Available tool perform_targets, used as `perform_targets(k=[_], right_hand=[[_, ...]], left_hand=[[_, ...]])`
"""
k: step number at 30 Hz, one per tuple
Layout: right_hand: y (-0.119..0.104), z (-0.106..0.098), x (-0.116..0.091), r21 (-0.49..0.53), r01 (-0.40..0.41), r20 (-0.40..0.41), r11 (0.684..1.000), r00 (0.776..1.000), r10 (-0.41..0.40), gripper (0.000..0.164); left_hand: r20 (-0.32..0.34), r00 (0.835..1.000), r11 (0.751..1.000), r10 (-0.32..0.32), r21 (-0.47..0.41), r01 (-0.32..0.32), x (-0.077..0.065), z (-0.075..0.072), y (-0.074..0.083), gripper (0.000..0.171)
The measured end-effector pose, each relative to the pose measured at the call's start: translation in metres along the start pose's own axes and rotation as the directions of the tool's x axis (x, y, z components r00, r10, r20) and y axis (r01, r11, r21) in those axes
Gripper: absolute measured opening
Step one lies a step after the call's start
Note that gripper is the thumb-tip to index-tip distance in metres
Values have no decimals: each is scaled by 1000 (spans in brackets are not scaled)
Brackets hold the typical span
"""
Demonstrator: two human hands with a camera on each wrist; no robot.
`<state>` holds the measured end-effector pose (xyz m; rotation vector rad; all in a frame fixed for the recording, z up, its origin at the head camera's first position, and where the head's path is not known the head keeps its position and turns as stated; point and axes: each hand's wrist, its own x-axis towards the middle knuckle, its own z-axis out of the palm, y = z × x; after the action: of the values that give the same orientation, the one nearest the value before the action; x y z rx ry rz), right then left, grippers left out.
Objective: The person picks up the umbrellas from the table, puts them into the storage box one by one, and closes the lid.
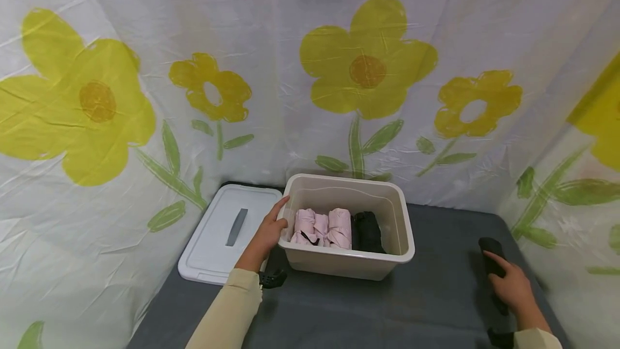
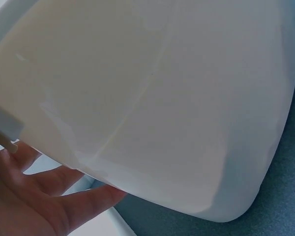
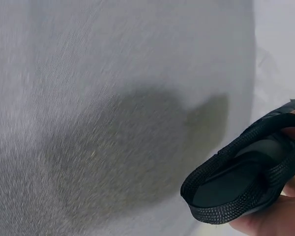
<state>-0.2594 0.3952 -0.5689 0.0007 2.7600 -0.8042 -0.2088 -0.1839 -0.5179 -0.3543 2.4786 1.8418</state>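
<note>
A beige plastic bin (image 1: 339, 266) stands at the table's middle. Inside lie pink rolled bundles (image 1: 340, 229) and a black bundle (image 1: 368, 232). My left hand (image 1: 268, 233) rests against the bin's left side, its index finger stretched along the rim. The left wrist view shows the left hand's fairly straight fingers (image 2: 96, 201) touching the bin wall (image 2: 187, 108). At the far right my right hand (image 1: 513, 287) holds a long black bundle (image 1: 493, 265) above the table. A woven black strap (image 3: 221, 214) loops round its end in the right wrist view.
Left of the bin lies a white lid (image 1: 208, 241) with a grey handle (image 1: 237, 227). A dark grey cloth (image 1: 436, 295) covers the table. White curtains (image 1: 281, 69) printed with yellow flowers hang behind the table and at both sides.
</note>
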Motion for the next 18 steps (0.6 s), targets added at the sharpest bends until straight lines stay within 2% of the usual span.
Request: perform_targets(k=[8,14,18], right_hand=[[-21,-2,-11,80,12,11,997,1000,-13,66],[-38,-4,-20,207,16,55,978,998,-28,67],[-47,-3,-25,242,36,56,970,997,-52,67]], left_hand=[[3,1000,1000,5,-3,-5,1,0,-1,71],[5,1000,1000,8,-2,-8,2,0,-3,71],[2,1000,1000,8,3,-9,3,0,-3,72]])
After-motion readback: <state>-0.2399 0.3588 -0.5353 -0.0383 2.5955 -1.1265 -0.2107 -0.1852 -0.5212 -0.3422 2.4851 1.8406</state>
